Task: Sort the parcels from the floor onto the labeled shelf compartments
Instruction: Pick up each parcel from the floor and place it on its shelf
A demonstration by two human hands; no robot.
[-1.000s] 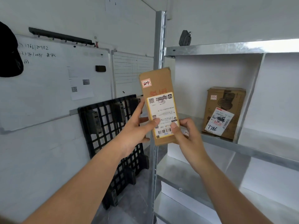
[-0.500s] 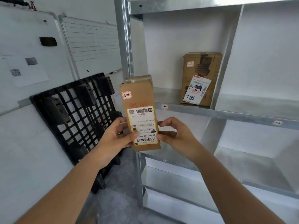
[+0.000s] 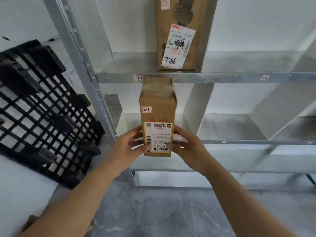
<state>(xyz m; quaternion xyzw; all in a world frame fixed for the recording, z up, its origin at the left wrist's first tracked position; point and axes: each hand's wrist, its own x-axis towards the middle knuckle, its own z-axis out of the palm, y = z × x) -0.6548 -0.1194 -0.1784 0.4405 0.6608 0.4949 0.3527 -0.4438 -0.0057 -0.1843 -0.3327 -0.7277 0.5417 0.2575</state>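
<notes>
Parcel (image 3: 158, 117) is held upright in front of the shelf unit (image 3: 205, 77), between both hands. Left hand (image 3: 126, 149) is curled round its lower left edge, thumb on the label face; right hand (image 3: 189, 149) is curled round the lower right edge, thumb likewise on the front. Both grips are closed on the box, near its bottom end. Neither hand is clearly nearer; the hold is symmetric.

Long axis is vertical, taped top end tilted slightly away toward the shelf. Shipping label (image 3: 158, 137) faces the camera. A small red-bordered tag (image 3: 146, 109) reading "2-1" is seen on the upper front.

Relative to the parcel: the shelf edge sticker (image 3: 140, 77) reading "1-1" sits just above its top end. The open compartment directly behind the parcel, below that edge, is judged to be the 2-1 slot, though no 2-1 sticker is legible. A second parcel (image 3: 177, 33) marked "7786" stands on the level above.

Key relation: target opening lies straight ahead of the fingers, behind the box. A forward push with the box kept upright should be enough; top clearance under the upper shelf edge looks tight, so some lowering is likely needed.

A black plastic pallet (image 3: 42, 106) leans on the wall, left of the parcel.
</notes>
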